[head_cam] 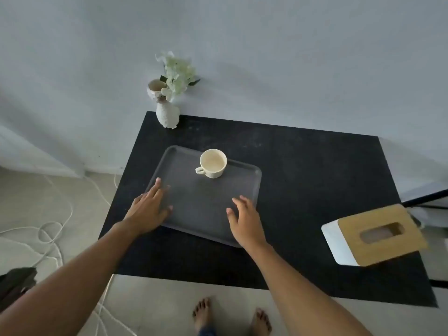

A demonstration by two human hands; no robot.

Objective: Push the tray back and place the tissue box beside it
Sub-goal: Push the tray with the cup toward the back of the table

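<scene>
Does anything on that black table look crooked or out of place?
Yes. The grey tray lies skewed to the table's edges, with the cup at its far rim. The tissue box sits at the table's right edge, also turned askew and apparently overhanging slightly. Nothing looks spilled or broken.

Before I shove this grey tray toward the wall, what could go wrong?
1. The cream ceramic cup stands loose near the far rim of the grey rectangular tray; a jerky push could slide or tip it.
2. The white vase of pale flowers stands at the black table's far left corner, so the tray could knock it.
3. The left hand and right hand lie flat with open fingers, so the tray may skew.
</scene>
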